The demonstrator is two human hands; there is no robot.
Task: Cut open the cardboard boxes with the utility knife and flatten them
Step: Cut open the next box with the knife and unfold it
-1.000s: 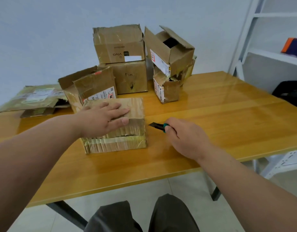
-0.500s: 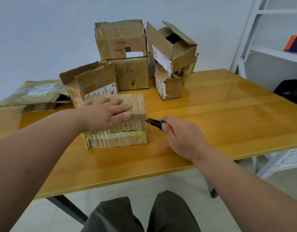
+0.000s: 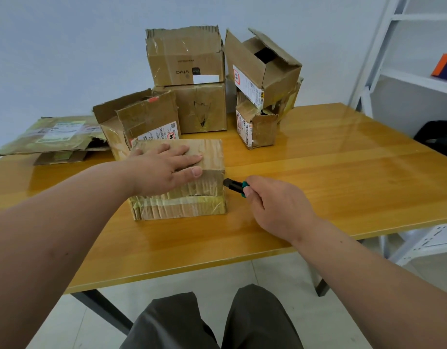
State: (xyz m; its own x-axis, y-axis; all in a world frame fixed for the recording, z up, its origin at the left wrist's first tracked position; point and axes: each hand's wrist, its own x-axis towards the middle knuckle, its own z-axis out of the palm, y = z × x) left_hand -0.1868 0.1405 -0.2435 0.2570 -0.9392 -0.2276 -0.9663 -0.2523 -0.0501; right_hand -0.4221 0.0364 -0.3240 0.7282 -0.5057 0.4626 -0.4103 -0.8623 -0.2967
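Observation:
A low, crumpled cardboard box [image 3: 192, 205] wrapped in yellowed tape sits on the wooden table [image 3: 330, 177] in front of me. My left hand [image 3: 164, 167] lies flat on its top with straight fingers, pressing it down. My right hand [image 3: 275, 205] grips a utility knife [image 3: 233, 186] with a black and green handle. The knife's front end touches the box's upper right edge. The blade itself is too small to make out.
Several more taped boxes [image 3: 184, 56] stand stacked behind the near one, and a small open box [image 3: 257, 127] stands to the right of them. Flattened cardboard [image 3: 53, 134] lies at the table's far left. A white shelf unit [image 3: 419, 79] stands to the right.
My right hand has carried the knife leftward until its front end meets the box's right edge. My left hand has stayed flat on the box.

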